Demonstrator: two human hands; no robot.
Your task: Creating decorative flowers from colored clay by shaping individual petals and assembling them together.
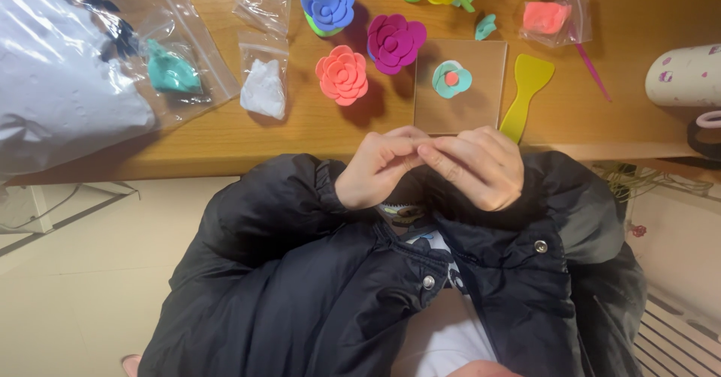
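At table edge, left hand (375, 170) and right hand (477, 167) fingertips pinched together, held thing hidden.

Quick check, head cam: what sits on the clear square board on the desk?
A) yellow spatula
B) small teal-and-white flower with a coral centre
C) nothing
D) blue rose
B: the small teal-and-white flower lies on the clear square board; the blue rose and yellow spatula lie on the bare wooden desk.
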